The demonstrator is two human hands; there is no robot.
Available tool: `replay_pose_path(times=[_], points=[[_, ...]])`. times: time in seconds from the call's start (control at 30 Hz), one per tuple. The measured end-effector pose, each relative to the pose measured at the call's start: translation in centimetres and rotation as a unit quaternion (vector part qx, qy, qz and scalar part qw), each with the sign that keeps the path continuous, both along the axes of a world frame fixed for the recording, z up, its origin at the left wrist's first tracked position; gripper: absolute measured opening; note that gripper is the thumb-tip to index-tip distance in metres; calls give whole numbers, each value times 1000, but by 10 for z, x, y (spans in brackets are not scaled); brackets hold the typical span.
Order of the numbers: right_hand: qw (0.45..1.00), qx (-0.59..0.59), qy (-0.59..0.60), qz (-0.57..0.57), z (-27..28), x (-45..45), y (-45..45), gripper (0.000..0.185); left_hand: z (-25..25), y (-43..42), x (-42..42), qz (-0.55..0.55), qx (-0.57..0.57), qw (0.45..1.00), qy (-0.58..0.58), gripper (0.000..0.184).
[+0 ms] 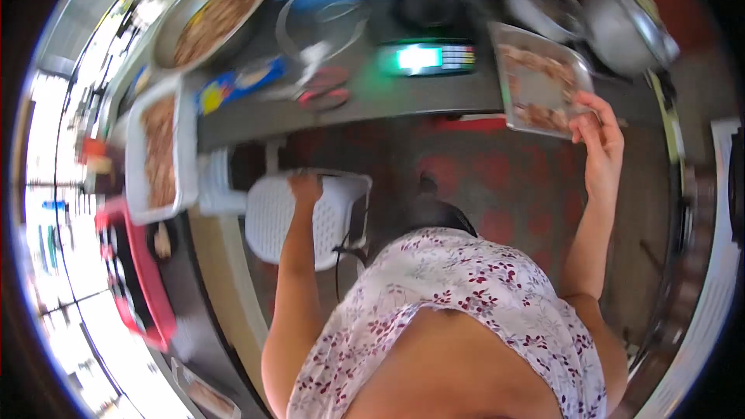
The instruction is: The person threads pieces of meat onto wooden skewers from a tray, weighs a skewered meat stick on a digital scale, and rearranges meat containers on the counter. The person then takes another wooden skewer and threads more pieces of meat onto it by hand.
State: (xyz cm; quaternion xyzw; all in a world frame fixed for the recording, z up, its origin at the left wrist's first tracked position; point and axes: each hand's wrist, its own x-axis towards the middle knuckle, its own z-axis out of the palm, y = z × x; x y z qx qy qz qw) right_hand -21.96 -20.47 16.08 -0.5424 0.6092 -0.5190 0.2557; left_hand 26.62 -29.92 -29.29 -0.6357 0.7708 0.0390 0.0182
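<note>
Tray [537, 90] at tabletop [438, 95] edge holds meat [542, 116]; right hand [601, 129] grips its rim; I can't tell if the left hand [306, 187] is closed.

Glossy tray [537, 88], mtl bowl [165, 45]; plstc stool [270, 216]

From my remote post I log a shallow, silver-grey metal tray [535, 90], roughly rectangular, toward the right side of the dark counter [423, 99]. I see it slightly skewed, its near edge reaching past the counter's front; I can't tell whether flat or lifted. Pinkish-brown meat pieces [545, 64] line its sides, bare metal showing mid-tray. Outlines blurred on my feed.
</note>
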Motion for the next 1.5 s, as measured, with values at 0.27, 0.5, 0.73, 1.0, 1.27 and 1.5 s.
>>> replay_pose_path(times=[0.27, 0.5, 0.73, 1.0, 1.27, 1.5], points=[[900, 82, 251, -348, -101, -200, 48, 29, -100, -55, -15, 45, 261, 949, -169, 42], [897, 205, 66, -387, -163, -297, 35, 59, -81, -59, -51, 85, 258, 954, -129, 41], [939, 302, -80, -143, -137, -309, -3, 55, -99, 4, -123, 134, 237, 960, -58, 40], [952, 283, -55, -100, -171, -343, -32, 55, -201, 47, -269, -25, 156, 987, -19, 37], [960, 248, -4, -130, -200, -376, -35, 47, 23, -31, -199, 324, 81, 941, 47, 37], [955, 260, 32, -140, -199, -388, -39, 44, 29, -15, -164, 349, 117, 930, 3, 41]])
